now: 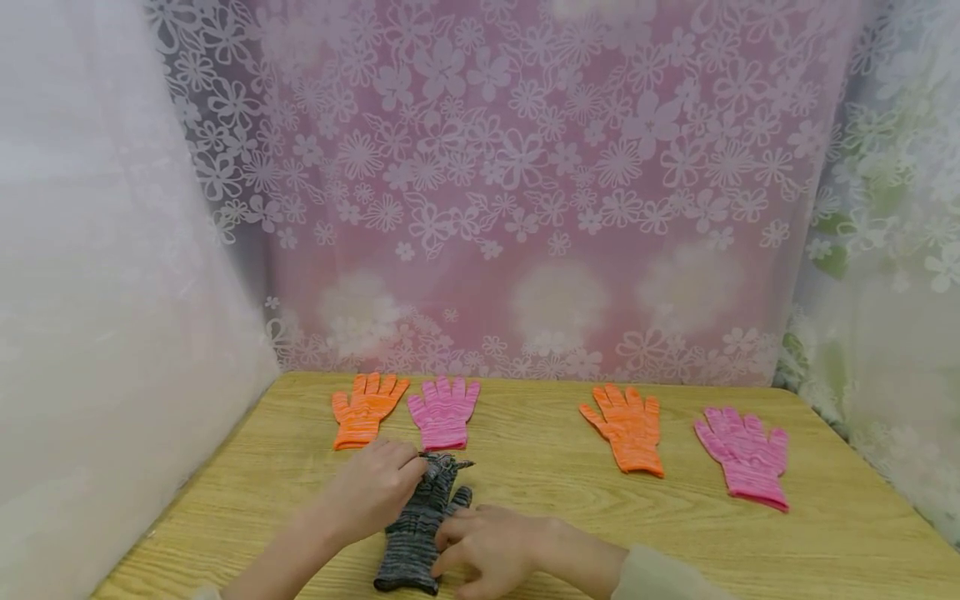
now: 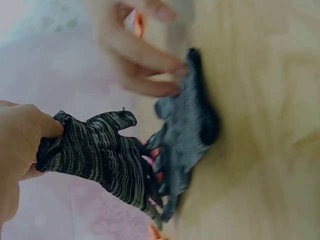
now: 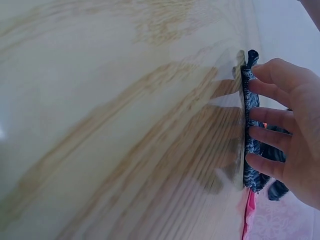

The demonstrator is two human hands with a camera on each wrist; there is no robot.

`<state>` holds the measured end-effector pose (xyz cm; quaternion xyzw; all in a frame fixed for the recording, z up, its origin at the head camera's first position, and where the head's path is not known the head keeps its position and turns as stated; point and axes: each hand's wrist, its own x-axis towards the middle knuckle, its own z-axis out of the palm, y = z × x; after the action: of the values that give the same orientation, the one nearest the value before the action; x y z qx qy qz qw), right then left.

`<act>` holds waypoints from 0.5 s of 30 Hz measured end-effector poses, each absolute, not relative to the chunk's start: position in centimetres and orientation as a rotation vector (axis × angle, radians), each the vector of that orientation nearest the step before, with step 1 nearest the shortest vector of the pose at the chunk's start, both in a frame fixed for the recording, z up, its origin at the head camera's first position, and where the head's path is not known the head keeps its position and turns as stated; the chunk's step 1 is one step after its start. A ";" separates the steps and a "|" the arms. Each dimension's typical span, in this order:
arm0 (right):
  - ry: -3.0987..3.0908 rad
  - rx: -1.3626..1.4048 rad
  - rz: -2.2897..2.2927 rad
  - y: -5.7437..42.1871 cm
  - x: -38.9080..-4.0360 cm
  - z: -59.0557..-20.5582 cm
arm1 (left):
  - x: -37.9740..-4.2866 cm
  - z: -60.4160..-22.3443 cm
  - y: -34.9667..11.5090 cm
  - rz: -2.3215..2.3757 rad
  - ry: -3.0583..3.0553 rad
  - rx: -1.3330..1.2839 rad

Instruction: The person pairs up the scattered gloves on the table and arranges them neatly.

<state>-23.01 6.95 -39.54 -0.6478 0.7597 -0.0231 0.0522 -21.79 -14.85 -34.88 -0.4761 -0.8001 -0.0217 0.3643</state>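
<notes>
My left hand point(image 1: 375, 483) pinches the cuff of a black-and-grey knit glove point(image 2: 107, 155), raised off the table with its fingers hanging down. In the left wrist view its fingertips meet those of a second black-and-grey glove point(image 1: 412, 533), which lies on the table with its cuff toward me. My right hand point(image 1: 495, 546) rests over the right side of that lying glove. The right wrist view shows the right hand's fingers point(image 3: 272, 120) spread and slightly bent, touching the glove without gripping it. From the head, my left hand hides part of the raised glove.
Behind the dark gloves lie an orange glove point(image 1: 367, 410) and a pink glove point(image 1: 444, 414) side by side. Farther right are another orange glove point(image 1: 628, 429) and another pink glove point(image 1: 746, 457). Flower-patterned curtains point(image 1: 525, 192) surround the wooden table point(image 1: 547, 479) at the back and sides.
</notes>
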 end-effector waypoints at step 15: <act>2.278 -2.056 -0.120 7.5 -23.0 -39.5 | -20.2 -37.2 -14.8 -0.375 -2.332 -1.301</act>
<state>-23.02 7.47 -39.48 -0.6691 0.7413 -0.0390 0.0352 -20.20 -14.84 -37.20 -0.4707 -0.8435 -0.1356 0.2205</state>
